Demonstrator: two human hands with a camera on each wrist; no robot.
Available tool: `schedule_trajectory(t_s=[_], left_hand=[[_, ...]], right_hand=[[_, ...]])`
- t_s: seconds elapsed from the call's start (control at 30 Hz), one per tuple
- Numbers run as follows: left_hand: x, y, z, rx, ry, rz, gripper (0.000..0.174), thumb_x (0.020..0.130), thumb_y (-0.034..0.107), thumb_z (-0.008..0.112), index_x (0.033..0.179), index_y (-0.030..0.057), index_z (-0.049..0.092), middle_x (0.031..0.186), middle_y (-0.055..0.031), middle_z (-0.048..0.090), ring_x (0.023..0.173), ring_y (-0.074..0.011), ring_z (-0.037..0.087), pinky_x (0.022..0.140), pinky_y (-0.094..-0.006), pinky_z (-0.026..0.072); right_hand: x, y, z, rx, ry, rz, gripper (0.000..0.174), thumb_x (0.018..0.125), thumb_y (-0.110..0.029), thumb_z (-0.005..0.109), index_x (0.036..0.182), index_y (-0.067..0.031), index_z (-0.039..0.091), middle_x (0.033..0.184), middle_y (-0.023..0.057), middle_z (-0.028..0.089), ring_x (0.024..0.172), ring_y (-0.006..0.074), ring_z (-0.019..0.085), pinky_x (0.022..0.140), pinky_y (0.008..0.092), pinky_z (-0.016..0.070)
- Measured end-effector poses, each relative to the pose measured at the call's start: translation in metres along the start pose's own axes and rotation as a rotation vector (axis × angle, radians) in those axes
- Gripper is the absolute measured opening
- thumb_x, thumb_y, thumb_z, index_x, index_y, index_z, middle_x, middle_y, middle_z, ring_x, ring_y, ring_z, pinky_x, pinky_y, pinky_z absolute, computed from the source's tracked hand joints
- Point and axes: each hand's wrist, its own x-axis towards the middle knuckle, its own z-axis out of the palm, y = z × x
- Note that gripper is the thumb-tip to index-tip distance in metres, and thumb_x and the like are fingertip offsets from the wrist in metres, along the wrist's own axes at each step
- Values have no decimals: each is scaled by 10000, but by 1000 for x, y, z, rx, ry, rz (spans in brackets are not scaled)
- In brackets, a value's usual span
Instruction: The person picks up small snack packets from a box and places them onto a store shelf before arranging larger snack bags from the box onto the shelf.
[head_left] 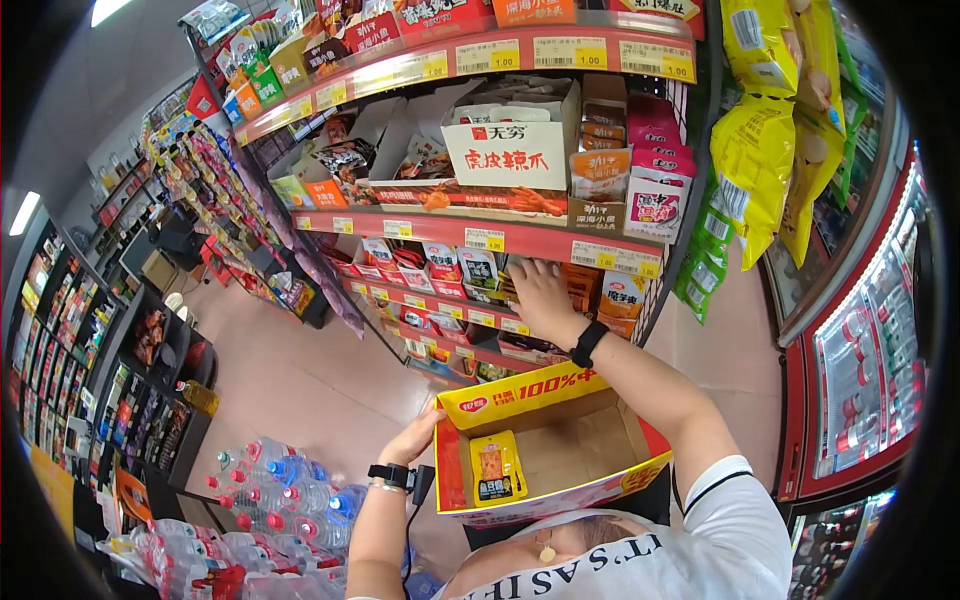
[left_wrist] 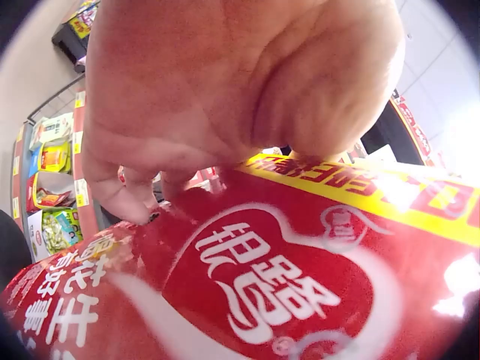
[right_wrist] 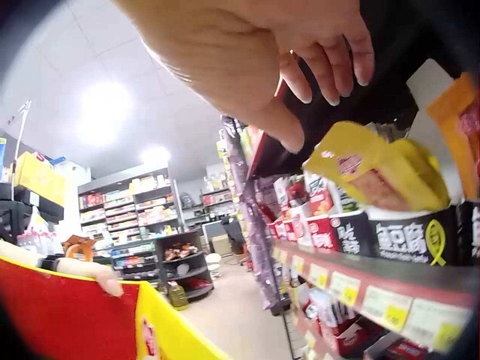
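My left hand (head_left: 412, 437) grips the left rim of a red and yellow cardboard box (head_left: 525, 393), held in front of my body. One yellow snack packet (head_left: 496, 468) lies at the left inside it. In the left wrist view the fingers curl over the top edge of the box's red side (left_wrist: 255, 285). My right hand (head_left: 545, 300) reaches into a middle shelf. In the right wrist view its fingers hang loosely apart, the thumb close to yellow packets (right_wrist: 382, 169) standing in a black display box (right_wrist: 409, 238). Nothing shows between those fingers.
Snack boxes (head_left: 510, 150) fill the shelf above my right hand, behind a red price rail (head_left: 480, 237). Yellow bags (head_left: 745, 180) hang at the rack's right. Bottled drinks (head_left: 285, 490) stand at lower left, and a red-framed fridge (head_left: 800, 400) is at right.
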Motion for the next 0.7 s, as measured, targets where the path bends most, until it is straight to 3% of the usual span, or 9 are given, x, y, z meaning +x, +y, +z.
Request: schedule_trajectory(t_s=[0.1,0.17,0.2,0.27,0.3,0.37,0.5,0.57,0.7], left_hand=[[0,2,2,7,26,-11,462,916,218,406,1337,67,290,1302,-86,406,1194,-177,395,1021,-323,311],[0,4,5,-1,18,-9,465,916,219,407,1340,69,286,1305,-87,404,1197,-179,395,1021,-327,313],[-1,5,6,-10,8,-9,468,917,220,407,1342,71,282,1308,-87,403,1200,-181,395,1021,-331,314],[-2,5,8,-30,32,-3,441,913,205,402,1320,61,312,1286,-85,420,1188,-176,396,1016,-315,309],[-2,5,10,-50,55,2,417,909,190,396,1298,52,342,1265,-83,438,1176,-171,396,1011,-300,303],[-3,7,11,-51,58,-12,420,909,189,396,1302,54,338,1271,-84,432,1179,-171,393,1012,-300,302],[-3,8,9,-28,20,-20,467,922,238,409,1342,78,279,1303,-90,408,1205,-186,393,1022,-340,315],[-1,8,9,-20,28,-13,465,923,240,410,1340,77,283,1304,-89,408,1205,-184,393,1023,-337,311],[2,10,11,6,22,33,454,925,247,410,1329,67,308,1303,-84,413,1205,-178,391,1027,-324,302]], right_hand=[[5,17,18,-135,-115,10,314,759,-132,602,1047,-18,553,1009,135,573,1065,287,486,941,468,338],[8,27,30,-210,-341,61,178,778,-92,513,912,-32,613,816,128,631,911,286,580,944,457,348],[7,29,32,-209,-339,59,178,778,-92,513,912,-32,613,816,128,631,911,286,580,944,457,348],[5,33,35,-132,-195,33,183,770,-53,451,818,-49,627,684,117,630,747,284,618,946,456,353],[4,33,32,-129,-194,31,183,770,-53,451,818,-49,627,684,117,630,747,284,618,946,456,353],[3,32,27,-145,-64,7,147,775,-55,455,780,-61,602,642,118,617,644,267,621,851,426,408],[1,24,-1,-183,-35,-11,109,766,-53,473,788,-61,580,639,121,613,640,264,620,748,400,458],[-2,16,-14,-119,158,-104,73,751,-44,494,780,-73,555,633,116,608,613,261,614,635,379,473],[-15,-18,-64,33,204,-112,76,772,-63,514,818,-46,572,653,129,617,618,284,616,583,380,474]])
